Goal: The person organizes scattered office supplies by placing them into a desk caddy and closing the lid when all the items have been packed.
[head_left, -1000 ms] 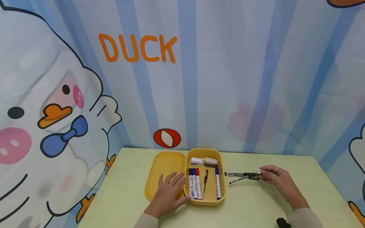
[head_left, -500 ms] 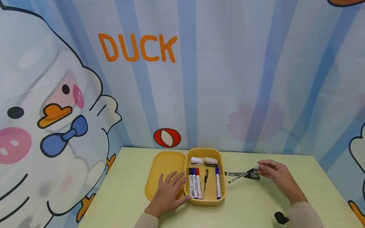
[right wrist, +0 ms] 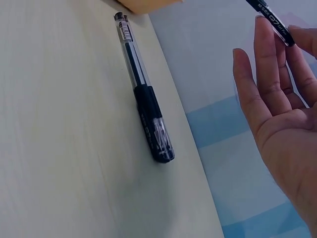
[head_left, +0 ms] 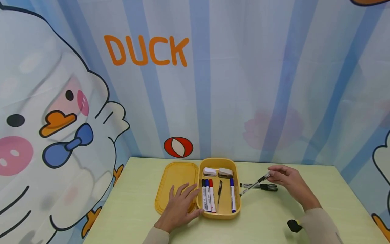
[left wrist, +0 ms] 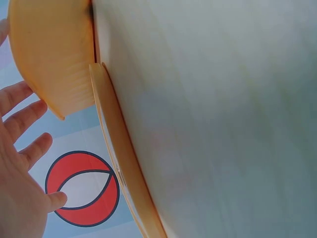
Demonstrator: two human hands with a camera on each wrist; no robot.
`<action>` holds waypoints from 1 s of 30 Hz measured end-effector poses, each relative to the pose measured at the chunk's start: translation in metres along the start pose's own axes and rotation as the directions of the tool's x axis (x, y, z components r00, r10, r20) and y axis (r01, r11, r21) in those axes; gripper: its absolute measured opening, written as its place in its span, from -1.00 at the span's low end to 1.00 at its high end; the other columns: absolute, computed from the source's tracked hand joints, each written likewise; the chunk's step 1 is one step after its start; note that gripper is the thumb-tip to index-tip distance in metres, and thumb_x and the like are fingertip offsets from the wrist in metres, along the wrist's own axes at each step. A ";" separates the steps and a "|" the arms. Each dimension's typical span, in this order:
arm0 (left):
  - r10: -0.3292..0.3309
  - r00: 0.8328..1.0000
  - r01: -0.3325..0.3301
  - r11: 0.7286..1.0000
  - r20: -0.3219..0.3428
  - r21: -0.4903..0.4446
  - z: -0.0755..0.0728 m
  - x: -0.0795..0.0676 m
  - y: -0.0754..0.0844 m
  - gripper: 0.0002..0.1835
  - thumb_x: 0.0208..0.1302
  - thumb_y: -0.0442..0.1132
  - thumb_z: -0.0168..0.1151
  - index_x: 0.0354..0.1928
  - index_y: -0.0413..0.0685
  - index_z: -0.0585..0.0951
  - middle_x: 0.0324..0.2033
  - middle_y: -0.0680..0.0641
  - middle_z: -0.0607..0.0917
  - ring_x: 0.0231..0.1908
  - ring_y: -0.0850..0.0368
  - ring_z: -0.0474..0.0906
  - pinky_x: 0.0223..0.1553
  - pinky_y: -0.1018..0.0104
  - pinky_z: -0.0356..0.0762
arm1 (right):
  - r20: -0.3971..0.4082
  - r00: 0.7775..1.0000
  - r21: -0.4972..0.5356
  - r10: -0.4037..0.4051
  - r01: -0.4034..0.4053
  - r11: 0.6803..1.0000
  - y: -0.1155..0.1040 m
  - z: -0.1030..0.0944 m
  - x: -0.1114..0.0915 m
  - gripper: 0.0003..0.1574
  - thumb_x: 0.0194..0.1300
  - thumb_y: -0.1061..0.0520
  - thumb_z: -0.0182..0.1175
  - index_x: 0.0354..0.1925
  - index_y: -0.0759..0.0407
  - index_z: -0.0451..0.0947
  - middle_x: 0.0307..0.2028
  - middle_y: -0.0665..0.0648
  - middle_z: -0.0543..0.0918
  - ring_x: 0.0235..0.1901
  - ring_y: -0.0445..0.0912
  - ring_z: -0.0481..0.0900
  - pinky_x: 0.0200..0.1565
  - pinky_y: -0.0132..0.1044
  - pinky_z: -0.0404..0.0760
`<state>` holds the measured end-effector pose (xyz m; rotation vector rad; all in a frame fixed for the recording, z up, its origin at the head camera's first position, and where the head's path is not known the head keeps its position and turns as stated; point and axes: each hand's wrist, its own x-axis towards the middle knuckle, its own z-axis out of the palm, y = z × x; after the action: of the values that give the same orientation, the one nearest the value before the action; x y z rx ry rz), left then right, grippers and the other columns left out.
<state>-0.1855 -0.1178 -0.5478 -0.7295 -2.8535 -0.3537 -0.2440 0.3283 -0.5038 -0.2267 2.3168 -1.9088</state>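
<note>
My right hand [head_left: 290,183] pinches one end of a gel pen [head_left: 255,184] between thumb and fingers, the pen tilted with its far end toward the yellow box [head_left: 239,203]. Beneath it, on the table, lies at least one more black-capped gel pen [right wrist: 148,104]. My left hand [head_left: 179,206] has its fingers spread, touching the box's left side and reaching over the yellow lid [head_left: 164,179]. Inside the box are a black marker [head_left: 204,200], a blue marker [head_left: 208,200], a red marker [head_left: 212,200], a gel pen [head_left: 219,193] and another blue marker [head_left: 233,200].
Two small staplers, a white one [head_left: 209,172] and a grey-white one [head_left: 225,173], sit at the back of the box. A black object [head_left: 294,226] is by the right sleeve. A printed curtain [head_left: 225,84] hangs behind the table's back edge.
My right hand has lifted one gel pen off the pens on the table and moved left toward the box. The left hand stays in place.
</note>
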 end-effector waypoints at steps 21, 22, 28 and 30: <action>-0.013 1.000 0.013 1.000 0.000 -0.009 0.000 0.001 0.000 -0.24 0.27 0.46 0.11 0.41 0.27 0.47 0.47 0.10 0.38 0.47 -0.09 0.21 0.34 -0.56 0.01 | 0.098 0.994 -0.028 0.056 -0.053 0.998 -0.022 0.034 0.028 -0.28 0.39 -0.13 0.29 0.25 0.36 0.46 0.05 0.27 0.65 0.06 0.18 0.70 0.17 0.10 0.59; -0.013 1.000 0.013 1.000 0.001 -0.007 0.000 0.001 0.000 -0.24 0.27 0.46 0.11 0.40 0.27 0.47 0.47 0.10 0.38 0.47 -0.09 0.21 0.34 -0.56 0.01 | 0.103 0.993 -0.032 0.058 -0.055 0.998 -0.023 0.036 0.029 -0.29 0.39 -0.13 0.29 0.25 0.36 0.46 0.05 0.28 0.66 0.07 0.22 0.68 0.17 0.10 0.59; -0.006 1.000 0.006 1.000 -0.002 -0.018 -0.001 0.000 0.001 -0.24 0.26 0.44 0.15 0.40 0.25 0.48 0.46 0.08 0.39 0.46 -0.11 0.23 0.33 -0.57 0.02 | 0.141 0.989 -0.050 0.043 -0.036 0.998 -0.026 0.045 0.036 -0.29 0.37 -0.10 0.32 0.24 0.37 0.46 0.02 0.30 0.65 0.08 0.34 0.63 0.17 0.18 0.57; -0.004 1.000 0.004 1.000 -0.006 -0.021 -0.001 0.000 0.001 -0.25 0.26 0.43 0.16 0.39 0.24 0.49 0.46 0.08 0.40 0.45 -0.11 0.23 0.32 -0.58 0.02 | 0.151 0.988 -0.056 0.033 -0.025 0.998 -0.026 0.047 0.038 -0.33 0.37 -0.09 0.32 0.22 0.35 0.49 0.01 0.29 0.65 0.06 0.34 0.64 0.16 0.18 0.58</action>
<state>-0.1851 -0.1176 -0.5469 -0.7255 -2.8506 -0.3863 -0.2710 0.2703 -0.4877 -0.3300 2.2610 -1.7514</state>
